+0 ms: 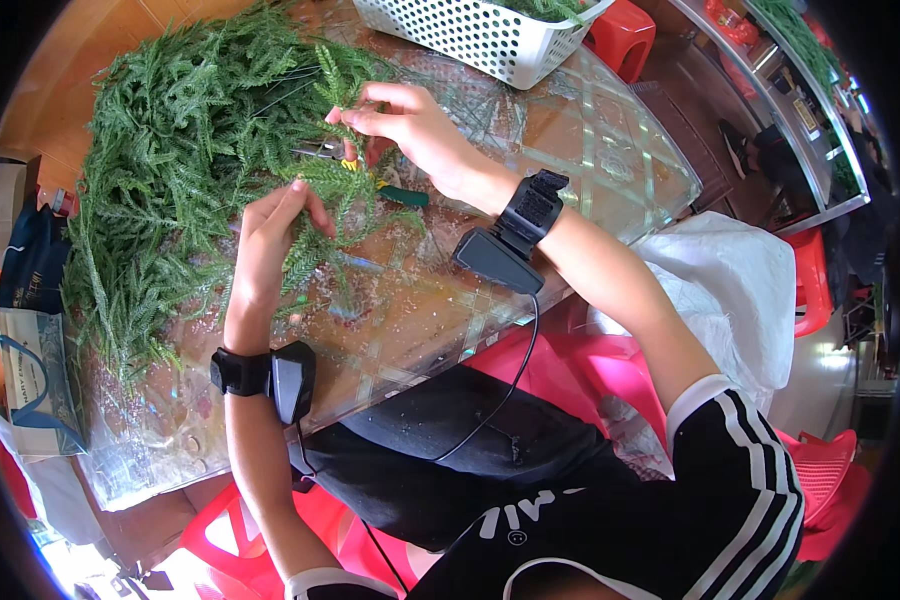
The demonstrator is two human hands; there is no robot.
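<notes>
My left hand (278, 222) is closed with thumb and fingertips pinched on a green artificial pine sprig (342, 184). Above it, my right hand (402, 118) pinches another upright pine sprig (326, 72) between thumb and forefinger. A pair of pliers (404, 196) with green and yellow handles lies on the table between and behind the two hands, its metal jaws showing beside the right fingers. Left of both hands spreads a large heap of the same pine sprigs (185, 150). Whether the two held sprigs are joined cannot be made out.
A white perforated basket (490, 45) with greenery stands at the table's far edge. The table (370, 345) has a clear, scrap-strewn cover. Paper bags (32, 375) stand at the left, a red stool (622, 40) behind, and a white sack (725, 290) at the right.
</notes>
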